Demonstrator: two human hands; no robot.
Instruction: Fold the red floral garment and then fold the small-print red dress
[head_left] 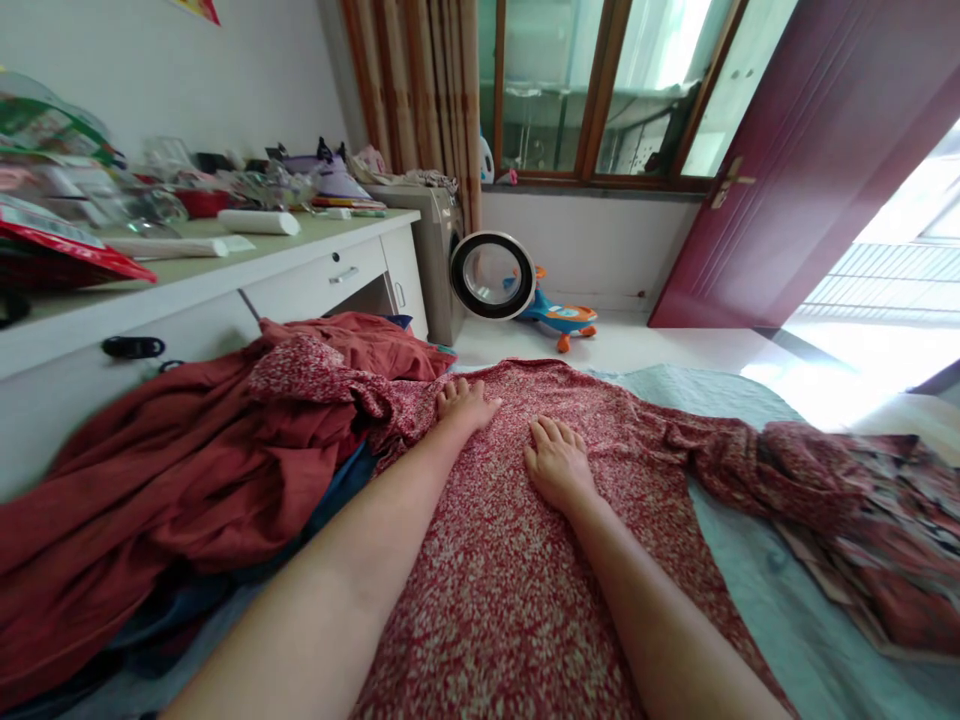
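A red and beige patterned long-sleeved dress or top lies spread out in front of me, its sleeves reaching to both sides. My left hand rests flat on its upper left part, fingers apart. Lower and to the right, my right hand lies flat on the same cloth, fingers stretched forward. Neither hand grips anything. Beneath the garment is a pale blue-green sheet. The garment's lower end runs out of view.
Rust-red clothing is heaped at left. Folded clothes lie at right, under the right sleeve's end. Beyond stand a cluttered counter, a washing machine with its round door open, a blue-orange ride-on toy and a red door.
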